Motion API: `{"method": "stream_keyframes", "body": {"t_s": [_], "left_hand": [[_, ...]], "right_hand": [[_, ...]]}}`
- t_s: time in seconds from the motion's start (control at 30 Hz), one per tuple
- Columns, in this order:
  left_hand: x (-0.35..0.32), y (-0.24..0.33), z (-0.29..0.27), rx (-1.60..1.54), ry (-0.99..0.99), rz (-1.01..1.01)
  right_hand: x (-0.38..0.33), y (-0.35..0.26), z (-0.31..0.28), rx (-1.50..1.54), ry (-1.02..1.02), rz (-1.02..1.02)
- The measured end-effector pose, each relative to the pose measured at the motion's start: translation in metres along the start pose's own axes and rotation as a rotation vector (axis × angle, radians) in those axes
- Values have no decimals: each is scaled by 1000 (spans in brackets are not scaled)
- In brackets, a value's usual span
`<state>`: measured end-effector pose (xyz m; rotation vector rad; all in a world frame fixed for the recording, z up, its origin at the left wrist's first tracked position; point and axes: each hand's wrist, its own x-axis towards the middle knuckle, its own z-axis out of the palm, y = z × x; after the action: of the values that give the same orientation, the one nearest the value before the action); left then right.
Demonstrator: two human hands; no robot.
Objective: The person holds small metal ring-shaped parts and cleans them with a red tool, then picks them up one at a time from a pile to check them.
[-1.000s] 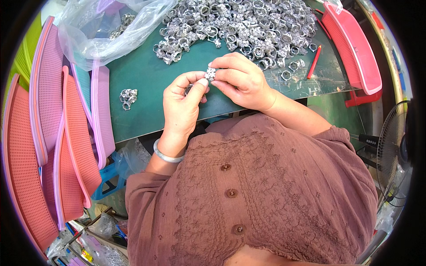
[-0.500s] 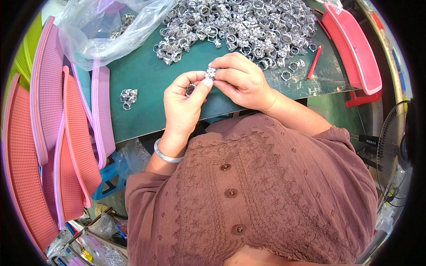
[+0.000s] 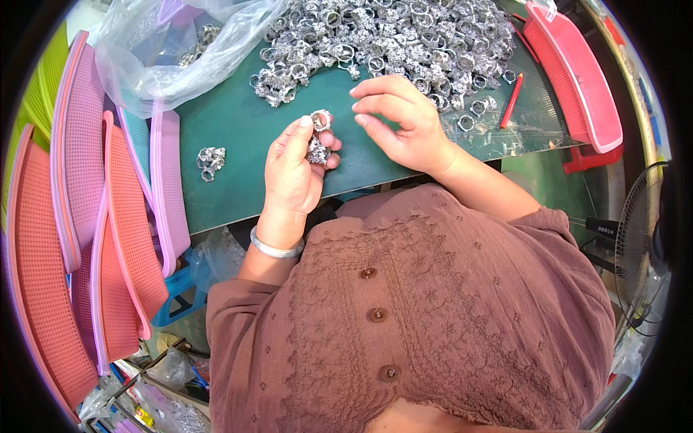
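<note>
My left hand (image 3: pixel 294 167) is closed on silver rings above the green table. One ring (image 3: pixel 321 121) is pinched upright between thumb and finger, its round opening showing. Lower down, more rings (image 3: pixel 317 151) sit against the curled fingers; how many is hidden. My right hand (image 3: pixel 408 126) hovers a little to the right, its fingers apart with nothing in them. Beyond both hands lies a large heap of silver rings (image 3: pixel 404 43), set with clustered stones. A small group of rings (image 3: pixel 210 162) rests on the table to the left.
A clear plastic bag (image 3: pixel 216 76) holding some rings lies at the far left. Stacked pink, orange and purple baskets (image 3: pixel 50 267) crowd the left side. A red pencil (image 3: pixel 512 101), a pink basket (image 3: pixel 577 79) and a black fan (image 3: pixel 635 224) are on the right.
My right hand has let go of the ring and moved apart with its fingers opened. My left hand has turned upright, now holding that ring alone.
</note>
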<state>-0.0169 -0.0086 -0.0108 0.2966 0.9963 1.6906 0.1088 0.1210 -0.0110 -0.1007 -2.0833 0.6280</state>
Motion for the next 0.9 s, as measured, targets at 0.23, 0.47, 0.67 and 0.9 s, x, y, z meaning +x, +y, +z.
{"method": "stream_keyframes", "body": {"t_s": [0.23,0.47,0.67,0.9], "left_hand": [[2,0,-8,-58,-60,-50],[0,6,-1,-249,-136,-91],[2,-2,-13,-219,-138,-88],[2,4,-11,-139,-67,-93]], "right_hand": [[2,11,-14,-329,-94,16],[21,20,-8,-667,-321,27],[34,27,4,-787,-456,-62],[36,30,-2,-531,-363,-38]]}}
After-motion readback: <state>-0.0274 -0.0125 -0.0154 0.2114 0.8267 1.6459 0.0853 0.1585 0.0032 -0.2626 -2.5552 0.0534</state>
